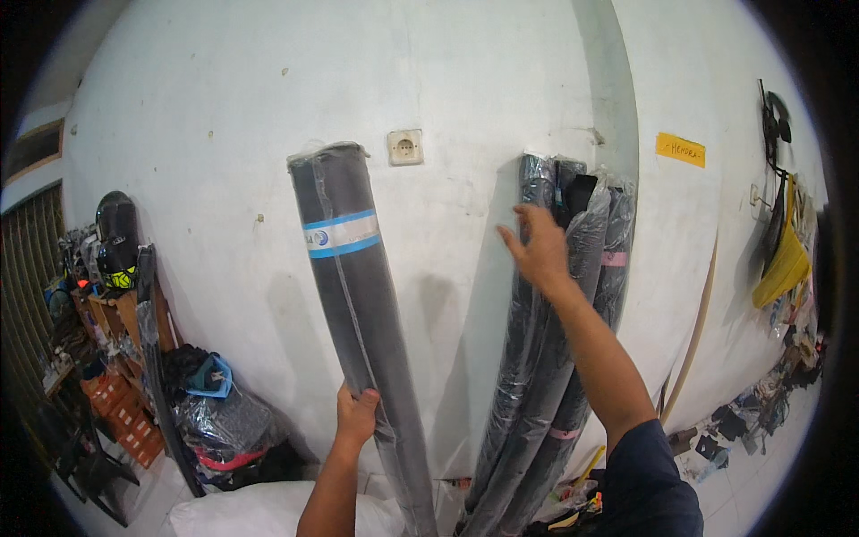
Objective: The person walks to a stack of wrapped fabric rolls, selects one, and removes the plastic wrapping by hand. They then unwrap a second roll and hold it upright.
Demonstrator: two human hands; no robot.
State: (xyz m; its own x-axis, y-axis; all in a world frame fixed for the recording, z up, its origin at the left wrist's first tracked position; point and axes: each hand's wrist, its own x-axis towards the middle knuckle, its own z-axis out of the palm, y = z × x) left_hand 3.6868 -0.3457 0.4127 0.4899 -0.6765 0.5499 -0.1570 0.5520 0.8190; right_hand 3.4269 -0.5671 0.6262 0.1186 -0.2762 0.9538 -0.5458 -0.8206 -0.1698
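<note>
A long dark grey roll of sheet material [358, 268] stands upright, leaning slightly left, with a blue and white band near its top and clear plastic over it. My left hand [358, 413] is wrapped around its lower part. To the right, several dark rolls in clear plastic [537, 394] lean together against the wall, some with pink bands. My right hand [542, 249] is raised in front of their upper ends, thumb and fingers apart, holding nothing. Whether it touches the plastic, I cannot tell. The lower ends of the rolls run out of view.
A wall socket [405, 147] sits between the rolls on the white wall. At left are a shelf with a black helmet [116, 237], orange boxes [121, 416] and stuffed plastic bags [228, 421]. A white sack [259, 510] lies low in front. Scraps [725, 430] litter the right floor.
</note>
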